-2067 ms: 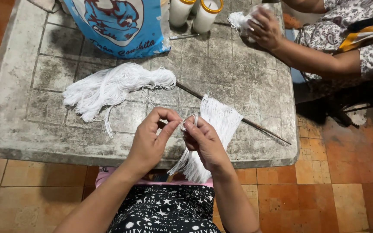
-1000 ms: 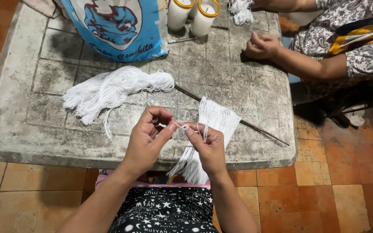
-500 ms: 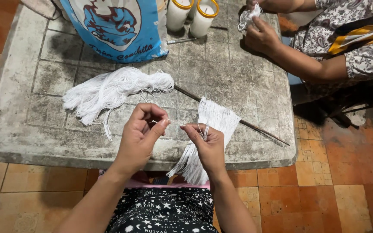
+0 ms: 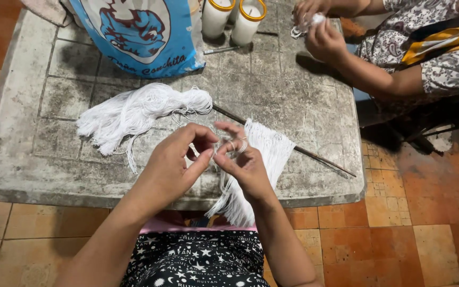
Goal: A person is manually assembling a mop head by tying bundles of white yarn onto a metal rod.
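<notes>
the left hand (image 4: 173, 162) and right hand (image 4: 243, 165) meet over the near edge of the tabletop (image 4: 38, 159), fingers curled, both pinching a strand of white string (image 4: 235, 144) looped round the right fingers. it belongs to the fringe (image 4: 264, 154) tied on a thin rod (image 4: 314, 157), hanging off the edge. a loose skein (image 4: 134, 111) lies left of the hands. a blue bag (image 4: 139, 32) and two candles (image 4: 232, 18) stand at the far side, where another person's hands (image 4: 320, 32) hold white string.
</notes>
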